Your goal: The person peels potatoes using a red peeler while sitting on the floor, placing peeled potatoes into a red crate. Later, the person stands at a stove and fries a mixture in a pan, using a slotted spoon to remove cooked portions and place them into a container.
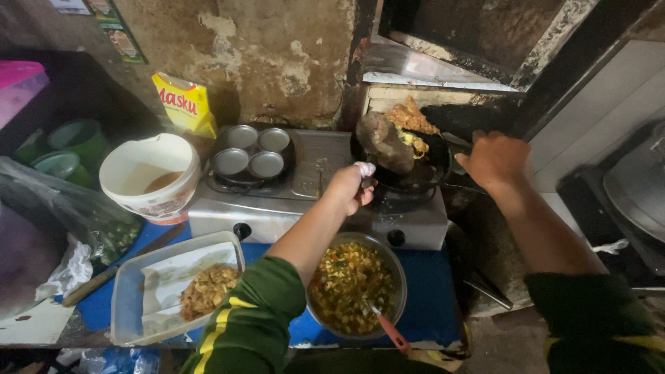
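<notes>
My left hand (353, 187) reaches over the two-burner stove (318, 201) and grips the handle of a ladle-like tool (383, 142) lifted over the black pan. My right hand (495, 161) holds the handle of a spatula (435, 142) at the pan's right rim. The black pan (415, 181) sits on the right burner with a fried yellow-brown fritter (410, 119) raised on the spatula. A metal bowl (398, 273) of yellow chopped mix with a red-handled spoon (389, 331) stands below my left arm.
A black multi-cup mould pan (251, 156) sits on the left burner. A white bucket (149, 176) and a yellow packet (185, 104) stand at left. A plastic tray (131, 298) lined with paper holds fried pieces. A knife (104, 275) lies on the blue table.
</notes>
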